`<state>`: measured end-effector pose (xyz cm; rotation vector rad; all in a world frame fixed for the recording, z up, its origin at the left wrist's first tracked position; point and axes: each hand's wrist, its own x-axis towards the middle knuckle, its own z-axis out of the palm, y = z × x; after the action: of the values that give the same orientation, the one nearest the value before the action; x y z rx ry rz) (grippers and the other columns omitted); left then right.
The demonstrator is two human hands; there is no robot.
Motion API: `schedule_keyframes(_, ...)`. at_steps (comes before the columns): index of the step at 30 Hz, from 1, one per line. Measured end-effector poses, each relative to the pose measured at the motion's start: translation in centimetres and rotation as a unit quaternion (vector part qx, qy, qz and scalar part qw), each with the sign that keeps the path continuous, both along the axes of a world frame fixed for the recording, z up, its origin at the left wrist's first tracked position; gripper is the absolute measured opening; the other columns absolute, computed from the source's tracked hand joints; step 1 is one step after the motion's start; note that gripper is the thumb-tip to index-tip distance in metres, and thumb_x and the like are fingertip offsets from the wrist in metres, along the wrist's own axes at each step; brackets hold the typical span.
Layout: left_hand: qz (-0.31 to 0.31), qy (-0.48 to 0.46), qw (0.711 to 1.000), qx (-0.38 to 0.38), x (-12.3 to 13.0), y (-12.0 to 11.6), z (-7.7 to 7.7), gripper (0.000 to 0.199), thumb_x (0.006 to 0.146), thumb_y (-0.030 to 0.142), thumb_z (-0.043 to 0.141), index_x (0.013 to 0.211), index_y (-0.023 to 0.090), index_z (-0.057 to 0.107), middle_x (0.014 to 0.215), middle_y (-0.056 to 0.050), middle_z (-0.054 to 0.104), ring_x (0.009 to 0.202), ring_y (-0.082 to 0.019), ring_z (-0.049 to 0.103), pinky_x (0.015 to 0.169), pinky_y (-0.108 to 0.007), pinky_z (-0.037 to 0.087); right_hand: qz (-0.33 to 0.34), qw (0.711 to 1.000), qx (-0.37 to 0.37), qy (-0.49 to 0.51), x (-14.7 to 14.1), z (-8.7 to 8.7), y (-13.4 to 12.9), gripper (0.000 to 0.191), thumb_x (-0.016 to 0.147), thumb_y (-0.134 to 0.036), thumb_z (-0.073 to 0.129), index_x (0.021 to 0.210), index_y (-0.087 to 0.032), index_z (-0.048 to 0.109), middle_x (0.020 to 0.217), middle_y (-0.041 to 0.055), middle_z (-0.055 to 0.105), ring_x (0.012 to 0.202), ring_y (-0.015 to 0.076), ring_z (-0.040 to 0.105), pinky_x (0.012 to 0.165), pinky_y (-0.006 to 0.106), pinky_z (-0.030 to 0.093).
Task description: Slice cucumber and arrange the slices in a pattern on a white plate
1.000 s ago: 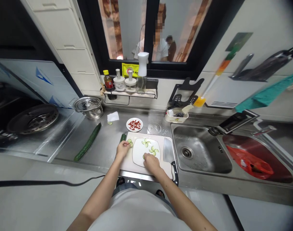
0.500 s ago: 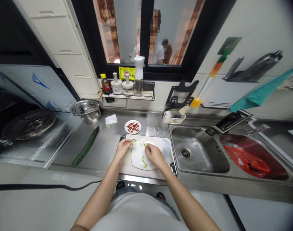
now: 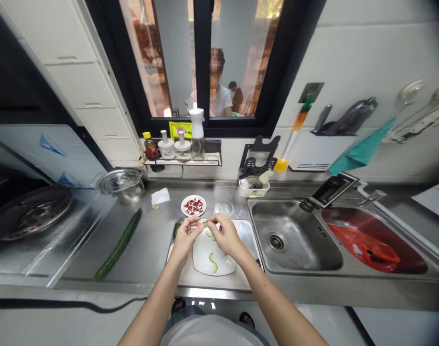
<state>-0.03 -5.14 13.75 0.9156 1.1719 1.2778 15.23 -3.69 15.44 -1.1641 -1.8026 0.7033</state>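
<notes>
A white square plate [image 3: 201,262] lies on a pale cutting board [image 3: 185,278], with thin cucumber slices [image 3: 213,263] arranged on its middle and upper part. Over the plate's far edge, my left hand [image 3: 188,235] and my right hand [image 3: 224,234] meet fingertip to fingertip. Both pinch a small cucumber piece [image 3: 205,224] between them. A knife blade [image 3: 246,233] rests on the board's right side, its handle mostly hidden by my right forearm. Behind my left hand, a dark green cucumber piece [image 3: 176,229] shows at the board's left edge.
Left of the board lies a whole cucumber [image 3: 119,244]. Beyond it stand a lidded steel pot [image 3: 123,185], a white tissue [image 3: 160,196] and a round plate of red pieces [image 3: 193,205]. The sink [image 3: 295,240] is on the right. A person [image 3: 215,91] appears in the window glass.
My right hand has moved away from the slices on the plate to join my left at the far edge. The whole view has shifted, with the counter lower in the picture.
</notes>
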Motion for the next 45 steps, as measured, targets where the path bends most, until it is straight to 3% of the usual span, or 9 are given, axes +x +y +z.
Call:
schedule_keyframes(4,-0.061,-0.132,0.983,-0.108,0.3,-0.4,0.6,0.054,0.071,0.056,0.067,0.109,0.019,0.058,0.073,0.0,0.059,0.052,-0.004,0.046,0.039,-0.012,0.018,-0.029,0.998,-0.01,0.06,0.3,1.1,0.3,0.016,0.086,-0.03,0.05,0.083,-0.019,0.062,0.085,0.0031,0.064,0.084,0.0159,0.057,0.072,0.027,0.043)
schedule_keyframes(7,-0.118,-0.221,0.957,-0.146,0.9,-0.5,1.3,0.052,0.073,0.057,0.065,0.108,0.02,0.056,0.067,0.001,0.057,0.052,-0.005,0.048,0.038,-0.012,0.021,-0.031,0.996,-0.008,0.077,0.3,1.8,0.2,0.016,0.086,-0.031,0.052,0.085,-0.019,0.063,0.086,0.0032,0.065,0.083,0.0155,0.058,0.068,0.025,0.042)
schedule_keyframes(10,-0.141,-0.252,0.947,-0.141,1.3,-0.2,2.5,0.047,0.073,0.053,0.066,0.105,0.019,0.057,0.067,0.001,0.057,0.054,-0.006,0.05,0.038,-0.013,0.024,-0.013,0.997,0.007,0.08,0.2,2.5,0.1,0.017,0.087,-0.031,0.051,0.086,-0.02,0.064,0.088,0.0036,0.064,0.083,0.0152,0.057,0.066,0.025,0.042)
schedule_keyframes(16,-0.106,-0.213,0.968,-0.075,0.8,0.5,5.1,0.056,0.067,0.036,0.074,0.118,0.022,0.056,0.077,0.001,0.059,0.059,-0.005,0.05,0.042,-0.013,0.027,0.027,0.995,0.059,0.069,0.4,4.0,-0.3,0.018,0.089,-0.032,0.05,0.087,-0.021,0.065,0.089,0.0049,0.064,0.087,0.0162,0.056,0.067,0.026,0.043)
schedule_keyframes(22,-0.095,-0.143,0.985,-0.021,0.0,0.1,6.7,0.064,0.061,0.029,0.077,0.12,0.024,0.054,0.081,0.001,0.06,0.06,-0.005,0.049,0.045,-0.014,0.027,0.037,0.996,0.078,0.037,0.8,4.8,-1.0,0.017,0.09,-0.03,0.051,0.086,-0.02,0.064,0.091,0.0053,0.064,0.089,0.017,0.056,0.07,0.027,0.043)
schedule_keyframes(26,-0.092,-0.121,0.988,0.019,-0.2,-0.3,7.4,0.069,0.057,0.024,0.08,0.12,0.021,0.052,0.073,0.003,0.06,0.061,-0.006,0.051,0.051,-0.016,0.035,0.028,0.998,0.044,0.044,0.7,5.1,-1.5,0.016,0.089,-0.03,0.052,0.088,-0.02,0.064,0.09,0.0043,0.066,0.08,0.0147,0.058,0.068,0.026,0.045)
schedule_keyframes(30,-0.061,-0.095,0.992,0.046,-0.3,-0.7,8.1,0.065,0.058,0.024,0.08,0.117,0.021,0.052,0.08,0.0,0.065,0.065,-0.009,0.057,0.057,-0.018,0.042,0.039,0.996,0.053,0.062,0.5,5.6,-2.0,0.014,0.086,-0.03,0.056,0.093,-0.021,0.065,0.089,0.0033,0.068,0.079,0.0143,0.06,0.071,0.027,0.047)
schedule_keyframes(36,-0.034,-0.037,0.995,0.089,-0.2,-1.6,9.0,0.059,0.06,0.026,0.079,0.113,0.022,0.053,0.08,0.0,0.066,0.07,-0.011,0.06,0.06,-0.019,0.045,0.05,0.995,0.07,0.054,0.4,6.2,-2.4,0.015,0.086,-0.031,0.056,0.088,-0.021,0.067,0.085,0.0032,0.068,0.079,0.015,0.061,0.075,0.029,0.049)
schedule_keyframes(45,-0.018,-0.007,0.99,0.14,0.1,-2.3,9.3,0.053,0.064,0.024,0.076,0.112,0.021,0.053,0.081,0.0,0.065,0.072,-0.011,0.061,0.066,-0.02,0.048,0.045,0.992,-0.012,0.116,-0.2,6.2,-2.7,0.014,0.083,-0.032,0.06,0.078,-0.019,0.064,0.075,0.0011,0.066,0.069,0.0125,0.06,0.067,0.025,0.049)
